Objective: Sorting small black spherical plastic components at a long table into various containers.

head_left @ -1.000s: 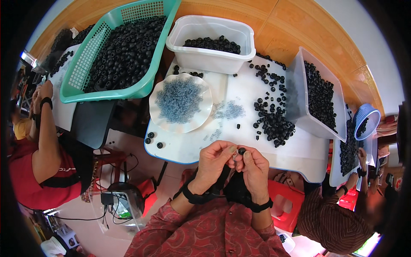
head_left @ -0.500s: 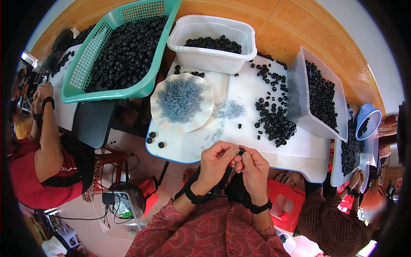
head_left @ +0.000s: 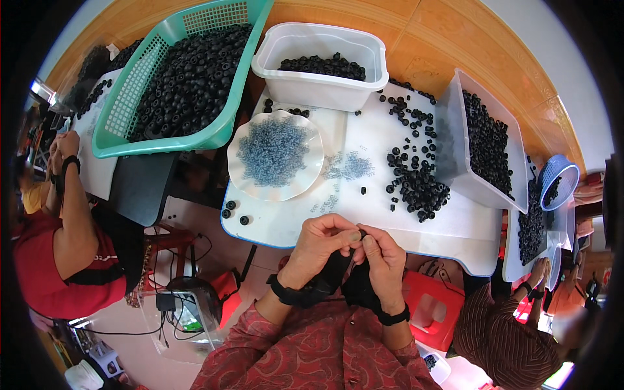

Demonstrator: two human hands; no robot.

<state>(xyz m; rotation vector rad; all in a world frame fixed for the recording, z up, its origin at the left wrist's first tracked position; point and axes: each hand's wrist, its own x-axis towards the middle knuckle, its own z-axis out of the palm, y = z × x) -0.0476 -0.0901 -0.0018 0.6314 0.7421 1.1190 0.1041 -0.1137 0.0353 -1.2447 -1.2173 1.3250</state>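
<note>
At the near edge of the white table (head_left: 286, 224), my left hand (head_left: 317, 250) and my right hand (head_left: 386, 263) meet fingertip to fingertip. Pinched between their thumbs and forefingers is a small black plastic part (head_left: 362, 234), mostly covered by the fingers. Beyond them stands a white wavy-rimmed plate (head_left: 311, 172), heaped with tiny bluish-grey pieces (head_left: 273, 148) that look like springs. More of these pieces (head_left: 354, 166) lie loose beside it. A pile of black knob-like parts (head_left: 419, 192) is spread on the right, and a few round ones (head_left: 244, 220) sit near the left corner.
Behind the plate are a green basket (head_left: 227, 127) and a white tub (head_left: 318, 94), both holding black parts. A tilted translucent bin (head_left: 455, 156) of them stands right. Co-workers sit left (head_left: 62, 253) and right (head_left: 500, 331). A red stool (head_left: 432, 305) is beside me.
Both hands stay together, with my left wrist shifted slightly left and my fingers repositioned around the black part. The table items look the same.
</note>
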